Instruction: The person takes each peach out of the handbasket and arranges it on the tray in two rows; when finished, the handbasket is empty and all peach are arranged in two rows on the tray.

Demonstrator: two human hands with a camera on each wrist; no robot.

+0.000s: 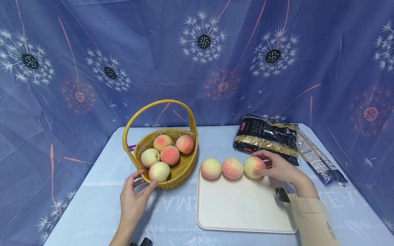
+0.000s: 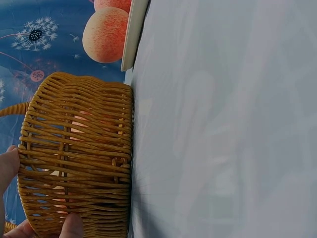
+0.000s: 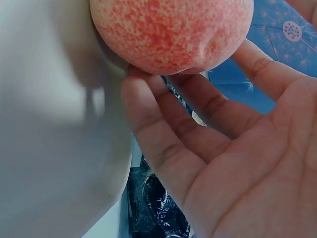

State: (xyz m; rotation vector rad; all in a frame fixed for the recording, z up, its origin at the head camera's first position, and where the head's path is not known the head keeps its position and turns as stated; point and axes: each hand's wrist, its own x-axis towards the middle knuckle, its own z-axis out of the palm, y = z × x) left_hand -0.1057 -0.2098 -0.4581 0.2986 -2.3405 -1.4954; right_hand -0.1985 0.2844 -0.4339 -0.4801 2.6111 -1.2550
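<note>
A yellow wicker basket [image 1: 181, 176] with a tall arched handle stands at the left of the table, several peaches in it. My left hand [image 1: 134, 196] holds the basket's near-left rim between thumb and fingers, close to a pale peach [image 1: 159, 172]. The left wrist view shows those fingertips against the woven wall [image 2: 79, 148]. Along the far edge of a white tray [image 1: 243, 208] sit three peaches in a row. With thumb and fingers, my right hand [image 1: 278, 167] grips the rightmost peach [image 1: 253, 166]; its reddish side [image 3: 173, 29] fills the top of the right wrist view.
Behind the right hand lies a black pasta bag [image 1: 267, 136]. Long dark-and-clear packets [image 1: 320, 157] lie to its right. The other two tray peaches are a pale one [image 1: 211, 168] and a speckled one [image 1: 232, 168]. A blue dandelion-print cloth [image 1: 147, 68] hangs behind the table.
</note>
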